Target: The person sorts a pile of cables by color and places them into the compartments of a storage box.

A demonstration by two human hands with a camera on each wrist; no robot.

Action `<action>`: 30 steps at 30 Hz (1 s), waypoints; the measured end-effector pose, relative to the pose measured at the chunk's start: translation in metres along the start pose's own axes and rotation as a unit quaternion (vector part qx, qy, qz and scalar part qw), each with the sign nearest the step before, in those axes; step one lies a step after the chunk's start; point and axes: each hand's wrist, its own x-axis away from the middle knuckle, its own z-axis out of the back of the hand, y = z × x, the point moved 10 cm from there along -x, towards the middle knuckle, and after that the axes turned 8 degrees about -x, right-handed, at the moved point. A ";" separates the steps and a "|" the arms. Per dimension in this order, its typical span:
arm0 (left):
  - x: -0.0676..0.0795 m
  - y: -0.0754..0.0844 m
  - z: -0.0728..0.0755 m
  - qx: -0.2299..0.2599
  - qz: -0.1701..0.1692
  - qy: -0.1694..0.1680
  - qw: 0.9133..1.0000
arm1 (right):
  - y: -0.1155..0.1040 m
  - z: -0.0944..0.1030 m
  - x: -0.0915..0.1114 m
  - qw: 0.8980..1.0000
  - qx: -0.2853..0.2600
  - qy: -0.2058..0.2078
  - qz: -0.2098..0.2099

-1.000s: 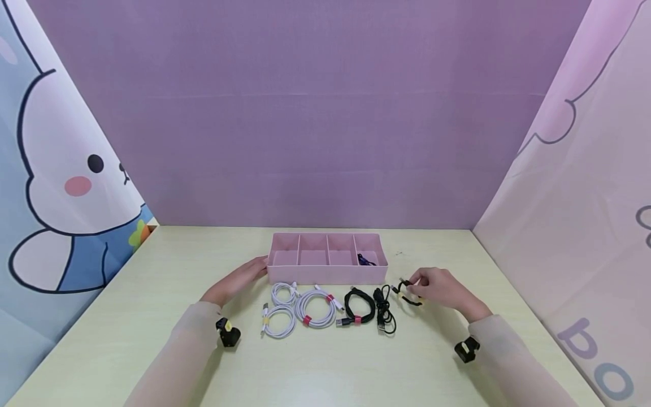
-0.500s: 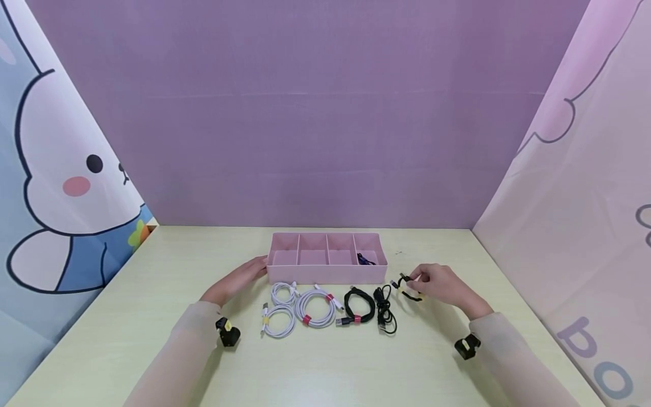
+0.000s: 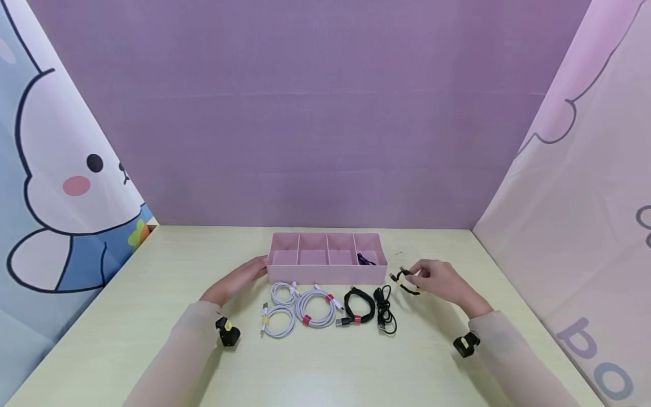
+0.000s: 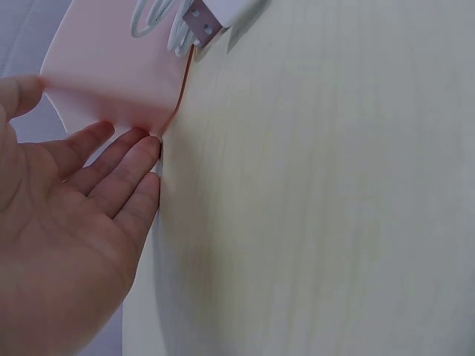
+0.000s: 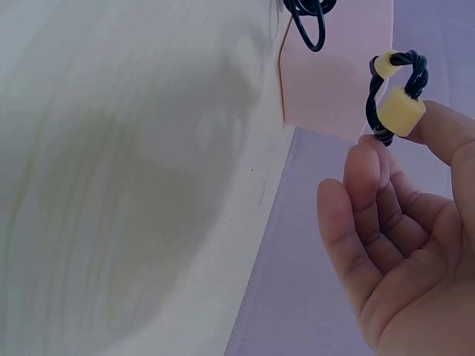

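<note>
My right hand [image 3: 441, 280] pinches a coiled black cable [image 3: 403, 281] between thumb and fingertips, just right of the box. Yellow ties [image 5: 401, 111] wrap this cable in the right wrist view. At the box's left end, my left hand [image 3: 243, 277] rests its extended fingers against the wall, the thumb up at the rim in the left wrist view. The pink divided box [image 3: 325, 275] stands lengthwise across the table, with a dark blue cable [image 3: 364, 259] in its rightmost compartment. The other compartments show bare floors.
In front of the box lie white coiled cables [image 3: 316, 310], some with red or yellow ties. To their right are a black coil with a red tie [image 3: 360, 306] and a bundled black cable [image 3: 385, 310]. A purple backdrop [image 3: 315, 141] rises behind the table.
My right hand has lifted slightly and shifted away from me, carrying the black cable with yellow ties. The left hand and the box stay where they were.
</note>
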 end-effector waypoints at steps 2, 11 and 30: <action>0.000 0.000 0.000 0.000 0.000 0.000 1.000 | -0.001 0.001 -0.001 1.000 -0.002 0.001 0.002; 0.000 0.000 -0.001 0.007 0.000 0.001 1.000 | -0.007 0.005 -0.003 1.000 -0.001 0.009 0.010; 0.001 -0.001 0.000 0.006 0.003 0.001 1.000 | -0.015 0.010 -0.010 0.999 -0.004 0.026 0.018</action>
